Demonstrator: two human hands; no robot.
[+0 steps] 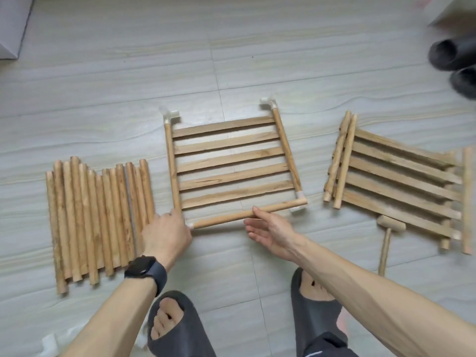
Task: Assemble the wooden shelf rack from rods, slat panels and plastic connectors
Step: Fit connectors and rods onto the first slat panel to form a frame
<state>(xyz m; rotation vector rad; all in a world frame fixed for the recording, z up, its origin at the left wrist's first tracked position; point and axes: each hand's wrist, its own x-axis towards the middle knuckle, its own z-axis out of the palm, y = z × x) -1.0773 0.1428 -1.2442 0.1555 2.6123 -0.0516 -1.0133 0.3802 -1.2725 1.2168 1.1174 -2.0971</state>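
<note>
A slat panel lies flat on the floor in the middle, with white plastic connectors at its far-left, far-right and near-right corners. A front rod runs along its near edge. My left hand covers the near-left corner and grips the connector there; only a white sliver shows. My right hand is beside the front rod's middle with relaxed fingers, the thumb tip touching the rod.
Several loose rods lie side by side on the left. A stack of slat panels with two rods on it lies right, a wooden mallet beside it. Black slippers sit far right. My slippered feet are below.
</note>
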